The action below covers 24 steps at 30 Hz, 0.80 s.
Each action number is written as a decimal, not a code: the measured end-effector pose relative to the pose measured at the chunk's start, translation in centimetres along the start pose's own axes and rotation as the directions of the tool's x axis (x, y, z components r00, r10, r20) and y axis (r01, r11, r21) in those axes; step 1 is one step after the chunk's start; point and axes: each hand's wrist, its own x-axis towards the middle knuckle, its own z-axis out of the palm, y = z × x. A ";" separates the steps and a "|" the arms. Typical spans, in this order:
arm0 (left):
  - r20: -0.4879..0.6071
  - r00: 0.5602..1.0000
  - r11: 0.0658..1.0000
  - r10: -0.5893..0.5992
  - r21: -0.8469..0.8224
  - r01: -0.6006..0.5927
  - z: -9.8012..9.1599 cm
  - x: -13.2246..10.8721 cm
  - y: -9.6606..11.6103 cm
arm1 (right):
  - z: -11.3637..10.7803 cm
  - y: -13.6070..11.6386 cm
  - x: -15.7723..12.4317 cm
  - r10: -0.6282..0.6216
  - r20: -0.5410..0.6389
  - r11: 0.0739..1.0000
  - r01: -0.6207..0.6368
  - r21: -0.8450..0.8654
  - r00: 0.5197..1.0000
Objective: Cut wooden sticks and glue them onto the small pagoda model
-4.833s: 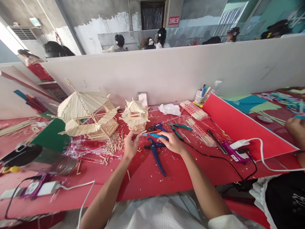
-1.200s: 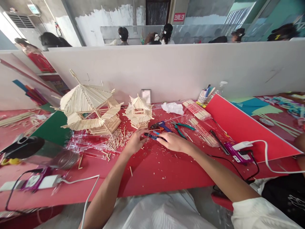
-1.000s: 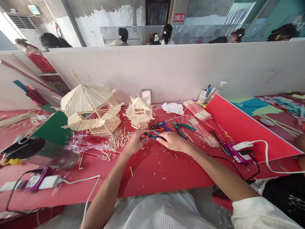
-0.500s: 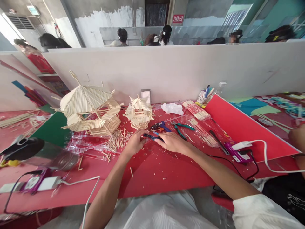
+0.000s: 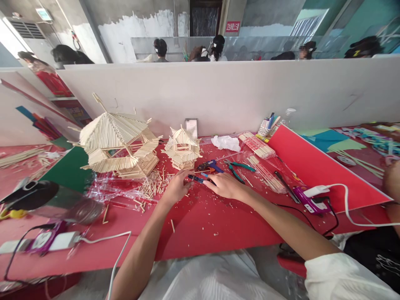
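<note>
Left hand (image 5: 176, 187) and right hand (image 5: 227, 186) nearly meet, fingers (image 5: 185, 173) bent.

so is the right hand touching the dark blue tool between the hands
Touching: the head view shows the right hand closed over one end of the dark blue tool.

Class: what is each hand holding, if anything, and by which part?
Right hand: the dark blue pliers, by the handles. Left hand, near their head: its hold cannot be told.
</note>
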 end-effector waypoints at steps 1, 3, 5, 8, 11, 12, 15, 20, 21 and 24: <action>0.003 1.000 1.000 -0.003 0.002 0.003 0.0 0.0 0.0 | 0.0 0.0 0.0 0.002 0.001 1.000 -0.002 0.003 1.000; 0.003 1.000 1.000 -0.004 0.003 0.004 0.0 0.0 0.0 | 0.0 0.0 0.0 0.000 -0.001 1.000 0.000 0.003 1.000; -0.005 1.000 1.000 0.006 -0.001 -0.006 0.1 0.0 0.0 | 0.0 0.0 0.0 -0.004 -0.006 1.000 0.004 0.003 1.000; -0.013 1.000 1.000 0.017 -0.002 -0.017 0.1 0.0 0.0 | 0.0 0.0 0.0 -0.008 -0.006 1.000 0.008 0.004 1.000; -0.010 1.000 1.000 0.017 0.006 -0.017 0.0 0.0 0.1 | 0.1 0.0 0.0 -0.011 -0.006 1.000 0.011 0.006 1.000; -0.009 1.000 1.000 0.017 0.009 -0.017 0.0 0.0 0.1 | 0.1 0.0 0.0 -0.013 -0.005 1.000 0.014 0.006 1.000; -0.003 1.000 1.000 0.012 0.026 -0.012 0.0 0.0 0.3 | 0.1 0.0 0.1 -0.014 -0.003 1.000 0.014 0.000 1.000; 0.007 1.000 0.998 -0.013 0.063 0.013 0.0 0.0 0.4 | 0.3 -0.3 0.0 0.008 0.015 0.996 -0.007 -0.086 1.000; 0.006 1.000 0.998 -0.014 0.069 0.013 0.0 -0.1 0.4 | 0.4 -0.5 0.0 0.016 0.018 0.993 -0.014 -0.116 1.000; 0.004 1.000 0.996 -0.002 0.092 0.002 0.1 -0.1 0.5 | 0.5 -0.8 0.0 0.039 0.035 0.983 -0.032 -0.181 0.999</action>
